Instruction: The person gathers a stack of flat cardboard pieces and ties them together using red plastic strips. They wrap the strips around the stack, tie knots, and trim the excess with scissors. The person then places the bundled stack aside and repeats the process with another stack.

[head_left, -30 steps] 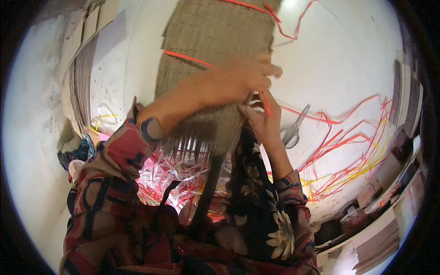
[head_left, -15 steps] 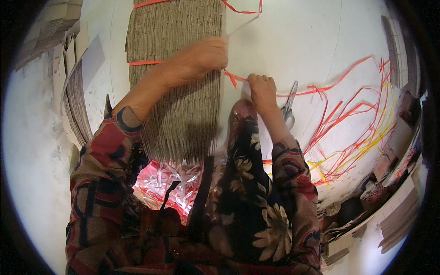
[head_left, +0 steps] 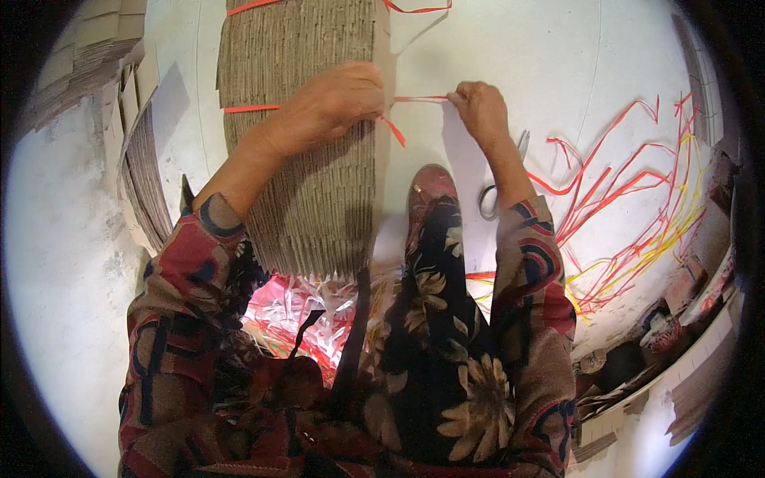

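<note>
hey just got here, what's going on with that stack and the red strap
A person has a stack of cardboard in front of them, with a red strap across it. The left hand is over the strap at the stack's right edge; the right hand holds a length out straight to the right. Another red strap crosses farther up. Scissors lie partly hidden by the right forearm.

The head-worn view looks steeply down from above the wearer's lap, its top pointing ahead over the pale floor. Nearest the lens are the patterned sleeves and floral trousers, low in the frame; the corrugated cardboard stack stands farther off, left of centre. Fisheye curvature bends what seem to be cardboard sheets along the dim right rim.
</note>
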Tool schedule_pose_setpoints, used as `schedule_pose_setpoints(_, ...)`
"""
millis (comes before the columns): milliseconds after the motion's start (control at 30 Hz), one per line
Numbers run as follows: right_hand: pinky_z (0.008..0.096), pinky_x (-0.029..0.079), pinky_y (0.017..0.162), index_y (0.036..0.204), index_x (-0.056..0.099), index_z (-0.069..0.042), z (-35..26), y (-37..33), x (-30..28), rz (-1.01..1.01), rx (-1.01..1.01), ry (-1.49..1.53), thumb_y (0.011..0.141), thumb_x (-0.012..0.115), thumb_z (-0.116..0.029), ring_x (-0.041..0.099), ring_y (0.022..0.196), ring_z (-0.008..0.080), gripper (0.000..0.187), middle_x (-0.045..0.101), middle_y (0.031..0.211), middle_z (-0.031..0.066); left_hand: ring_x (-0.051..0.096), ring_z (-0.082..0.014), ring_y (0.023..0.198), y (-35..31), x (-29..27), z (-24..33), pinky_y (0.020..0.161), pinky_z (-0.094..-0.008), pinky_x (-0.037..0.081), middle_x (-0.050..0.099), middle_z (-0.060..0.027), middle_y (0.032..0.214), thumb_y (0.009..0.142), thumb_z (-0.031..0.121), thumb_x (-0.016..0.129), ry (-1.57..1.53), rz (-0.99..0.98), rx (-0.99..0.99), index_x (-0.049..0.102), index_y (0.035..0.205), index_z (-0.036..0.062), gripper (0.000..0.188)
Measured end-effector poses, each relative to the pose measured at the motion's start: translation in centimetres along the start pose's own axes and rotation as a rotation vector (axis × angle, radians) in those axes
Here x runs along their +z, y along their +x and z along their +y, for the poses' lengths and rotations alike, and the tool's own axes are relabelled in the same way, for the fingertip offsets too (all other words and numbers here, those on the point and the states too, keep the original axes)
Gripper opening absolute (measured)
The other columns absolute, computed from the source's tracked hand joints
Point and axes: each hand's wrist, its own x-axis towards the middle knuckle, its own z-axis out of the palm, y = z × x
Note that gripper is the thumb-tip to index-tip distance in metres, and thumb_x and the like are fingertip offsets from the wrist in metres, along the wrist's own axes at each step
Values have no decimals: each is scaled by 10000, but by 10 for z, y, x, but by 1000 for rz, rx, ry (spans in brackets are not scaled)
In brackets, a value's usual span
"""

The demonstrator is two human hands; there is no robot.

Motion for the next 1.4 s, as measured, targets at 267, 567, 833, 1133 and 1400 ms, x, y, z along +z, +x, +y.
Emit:
schedule_pose_setpoints(267,439,437,611,680,603,-55,-75,-37,-59,-439,-369,177,766,572,-209,567,674,337,179,595,721,150,524,-297,895,2,5,7,829,-371,410,572,-92,870,613,3,567,119,57,49,553,785,18,173)
schedule_pose_setpoints(567,354,418,640,813,612,-149,-124,6,-114,725,-872,-463,668,548,-191,525,877,181,163,544,878,4,574,-308,866,-3,7,19,725,-367,460,623,-117,854,697,39,617,15,125,-231,591,721,33,36)
schedule_pose_setpoints(833,228,424,471,1043,582,-23,-106,-75,-38,-339,414,1297,871,545,-116,541,502,124,199,603,727,39,613,-174,639,-11,21,64,589,-278,479,645,-95,736,771,68,639,-147,680,-668,647,893,13,133)
schedule_pose_setpoints(1133,224,408,451,1284,379,-15,-147,-79,9,-263,327,2247,911,441,-77,532,568,119,383,557,847,65,575,-98,538,3,13,62,479,-201,461,631,-91,690,785,47,626,-699,877,-1075,635,841,-56,117)
schedule_pose_setpoints(1400,200,364,421,1323,379,-30,-135,-77,11,-300,384,2134,907,456,-73,512,527,96,425,575,810,57,544,-101,453,-13,3,41,408,-201,428,595,-94,576,797,120,603,-932,296,-1209,610,734,-38,170)
